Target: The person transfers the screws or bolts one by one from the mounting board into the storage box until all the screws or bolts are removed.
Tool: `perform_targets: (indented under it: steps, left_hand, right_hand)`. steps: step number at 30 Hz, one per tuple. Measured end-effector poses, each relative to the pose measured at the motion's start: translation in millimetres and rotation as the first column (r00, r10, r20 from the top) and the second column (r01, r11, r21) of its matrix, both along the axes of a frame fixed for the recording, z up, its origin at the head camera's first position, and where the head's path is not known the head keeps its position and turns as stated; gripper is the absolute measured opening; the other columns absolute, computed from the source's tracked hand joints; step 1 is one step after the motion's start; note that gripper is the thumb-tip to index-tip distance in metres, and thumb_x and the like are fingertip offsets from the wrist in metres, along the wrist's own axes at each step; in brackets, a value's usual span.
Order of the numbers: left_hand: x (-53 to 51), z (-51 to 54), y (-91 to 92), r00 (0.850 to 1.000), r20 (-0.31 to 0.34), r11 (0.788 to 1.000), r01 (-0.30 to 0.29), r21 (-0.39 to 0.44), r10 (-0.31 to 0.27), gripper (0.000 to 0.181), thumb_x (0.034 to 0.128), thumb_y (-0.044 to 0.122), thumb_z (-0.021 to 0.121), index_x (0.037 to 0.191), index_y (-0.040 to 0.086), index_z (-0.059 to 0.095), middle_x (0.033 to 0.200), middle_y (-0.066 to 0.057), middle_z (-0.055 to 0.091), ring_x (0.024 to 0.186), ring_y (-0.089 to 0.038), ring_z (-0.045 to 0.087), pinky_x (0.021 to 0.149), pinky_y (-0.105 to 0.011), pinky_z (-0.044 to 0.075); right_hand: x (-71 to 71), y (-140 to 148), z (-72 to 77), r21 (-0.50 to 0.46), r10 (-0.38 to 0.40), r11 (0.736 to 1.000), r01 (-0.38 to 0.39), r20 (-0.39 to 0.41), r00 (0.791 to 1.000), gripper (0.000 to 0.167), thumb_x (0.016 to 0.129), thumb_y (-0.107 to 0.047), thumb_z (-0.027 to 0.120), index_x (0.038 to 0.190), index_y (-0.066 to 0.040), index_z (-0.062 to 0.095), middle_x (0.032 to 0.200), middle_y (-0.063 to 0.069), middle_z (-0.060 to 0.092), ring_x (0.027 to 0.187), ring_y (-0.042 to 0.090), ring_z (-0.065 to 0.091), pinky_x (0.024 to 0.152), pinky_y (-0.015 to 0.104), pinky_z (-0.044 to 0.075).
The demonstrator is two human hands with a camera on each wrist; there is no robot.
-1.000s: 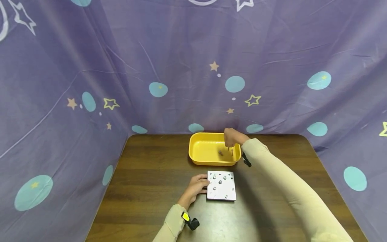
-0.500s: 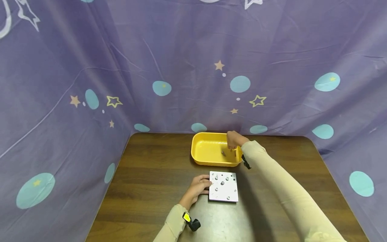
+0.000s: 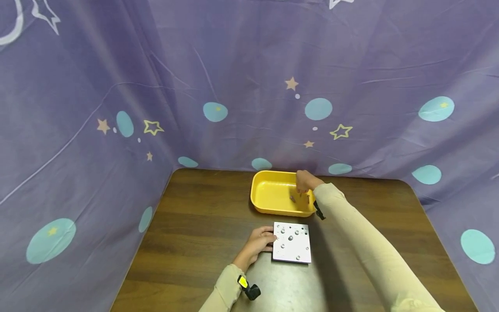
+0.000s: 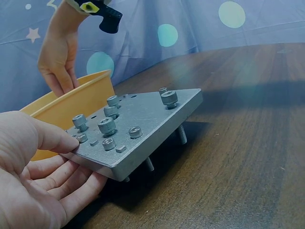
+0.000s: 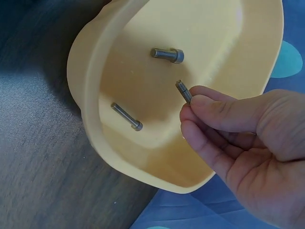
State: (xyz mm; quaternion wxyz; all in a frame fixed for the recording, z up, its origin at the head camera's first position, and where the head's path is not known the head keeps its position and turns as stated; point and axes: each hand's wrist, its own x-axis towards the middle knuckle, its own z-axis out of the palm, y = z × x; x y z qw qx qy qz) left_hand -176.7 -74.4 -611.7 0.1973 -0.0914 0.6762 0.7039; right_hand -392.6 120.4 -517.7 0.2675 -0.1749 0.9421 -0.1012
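My left hand (image 3: 256,246) grips the left edge of a silver metal plate (image 3: 291,253), thumb on top and fingers beneath. In the left wrist view, several socket-head bolts, such as one (image 4: 106,126) near the middle, sit in the plate's holes. Some shanks stick out underneath. Inside a yellow bin (image 3: 282,212), my right hand (image 5: 255,138) pinches a bolt (image 5: 183,90) between thumb and fingers. Its threaded end shows; its head is hidden by the fingers. Two more bolts lie on the bin's floor, a thicker bolt (image 5: 167,55) and a thinner bolt (image 5: 127,116).
The bin stands at the back of a brown wooden table (image 3: 202,216), just behind the plate. A purple patterned curtain (image 3: 249,108) hangs behind the table and along its sides. A black wrist camera (image 3: 253,292) is strapped to my left wrist.
The head view has swung slightly, so everything appears farther right. My right hand dips a little lower in the bin, still pinching the bolt. My left hand keeps its grip on the plate.
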Motion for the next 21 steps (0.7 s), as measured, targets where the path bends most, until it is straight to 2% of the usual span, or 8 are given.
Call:
perform_targets:
  steps: [5,8,12,17,21]
  left_hand:
    - [-0.2,0.0,0.5,1.0,0.0,1.0,0.002,0.011,-0.002,0.045,0.0926,0.006,0.068,0.133,-0.009,0.056,0.106,-0.014,0.07,0.083,-0.015,0.067,0.075,-0.035,0.063]
    - [0.0,-0.9,0.6,1.0,0.002,1.0,0.001,0.013,-0.001,0.045,0.0923,0.006,0.068,0.133,-0.008,0.056,0.106,-0.013,0.07,0.083,-0.015,0.067,0.075,-0.035,0.063]
    - [-0.1,-1.7,0.7,1.0,-0.007,1.0,0.002,0.013,-0.002,0.045,0.0923,0.006,0.068,0.133,-0.009,0.056,0.105,-0.013,0.07,0.081,-0.015,0.067,0.075,-0.035,0.063]
    - [-0.4,-2.4,1.0,1.0,-0.002,1.0,0.002,0.017,-0.002,0.044,0.0925,0.006,0.068,0.133,-0.008,0.056,0.104,-0.013,0.07,0.081,-0.015,0.067,0.075,-0.035,0.063]
    - [0.1,-1.6,2.3,1.0,0.0,1.0,0.004,0.011,-0.004,0.045,0.0928,0.006,0.067,0.133,-0.008,0.055,0.105,-0.013,0.07,0.082,-0.015,0.067,0.074,-0.034,0.063]
  right_hand:
    - [1.0,1,-5.6,-0.003,0.001,1.0,-0.001,0.004,1.0,0.018,0.093,0.006,0.064,0.088,0.0,0.08,0.082,0.012,0.077,0.065,0.016,0.064,0.063,0.027,0.059]
    - [2.0,1,-10.8,0.018,0.041,0.999,-0.041,-0.027,0.999,0.016,0.088,0.007,0.066,0.083,0.001,0.079,0.074,0.011,0.075,0.059,0.013,0.06,0.055,0.022,0.054]
    - [2.4,1,-18.8,0.06,0.077,0.996,-0.073,-0.065,0.995,0.013,0.084,0.007,0.068,0.076,0.0,0.076,0.061,0.004,0.065,0.052,0.011,0.049,0.047,0.018,0.042]
    - [3.9,0,-25.5,0.084,0.075,0.994,-0.068,-0.09,0.993,0.012,0.079,0.007,0.07,0.073,-0.001,0.077,0.058,0.001,0.06,0.051,0.012,0.047,0.045,0.018,0.041]
    - [8.9,3,-26.7,0.101,0.096,0.991,-0.081,-0.143,0.985,0.022,0.073,0.009,0.067,0.059,-0.007,0.064,0.057,-0.001,0.05,0.054,0.013,0.042,0.047,0.019,0.036]
